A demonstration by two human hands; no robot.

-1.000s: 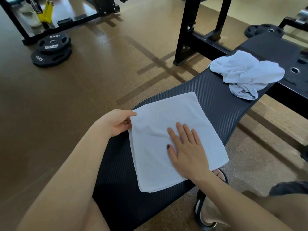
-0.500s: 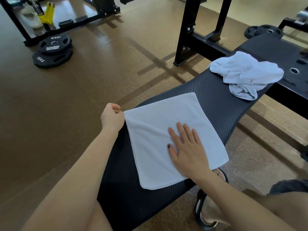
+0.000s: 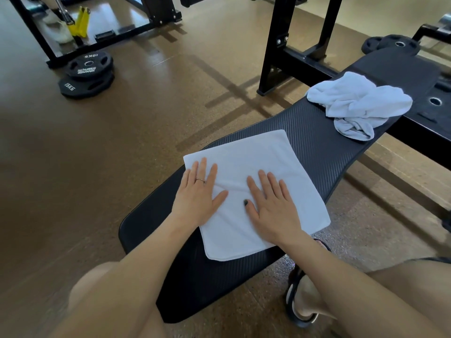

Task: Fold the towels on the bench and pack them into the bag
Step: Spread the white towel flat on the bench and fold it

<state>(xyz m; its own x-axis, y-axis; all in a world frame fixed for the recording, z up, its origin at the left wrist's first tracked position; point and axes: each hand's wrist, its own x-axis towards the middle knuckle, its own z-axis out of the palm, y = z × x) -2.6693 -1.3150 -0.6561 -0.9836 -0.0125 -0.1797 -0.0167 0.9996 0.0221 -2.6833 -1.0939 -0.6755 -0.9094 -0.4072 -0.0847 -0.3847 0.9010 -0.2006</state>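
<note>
desk: black padded bench pad [image 3: 317,152], ribbed vinyl-looking surface, rounded corners, runs diagonally from near-left to far-right.
flat towel: white square terry towel [image 3: 263,162], soft nap, lies flat on the near half of the desk, edges straight, light creases between the hands; its right corner hangs just past the desk's edge.
crumpled towel: second white cloth towel [image 3: 361,103], bunched in a loose heap with a twisted fold at its near side, on the far part of the desk, well apart from the flat towel and both hands.
left hand: left hand [image 3: 199,193], palm down, fingers straight and slightly spread, pressing on the flat towel's left edge; thin ring on one finger; heel of the hand overlaps the towel's edge onto the desk.
right hand: right hand [image 3: 273,203], palm down, fingers straight and together, flat on the towel's middle-right; dark-painted thumbnail.
grip: neither hand holds anything; both lie flat on the cloth, side by side, a strip of towel between them.
floor: brown speckled rubber-like floor [image 3: 122,154].
weights: two black round weight plates [image 3: 86,75], stacked on the floor far left, marked 10KG and 15KG.
frame: black steel rack upright [image 3: 280,42], behind the desk.
foot: sandalled foot [image 3: 305,298] on the floor, right of the desk.
bag: not in view.
</note>
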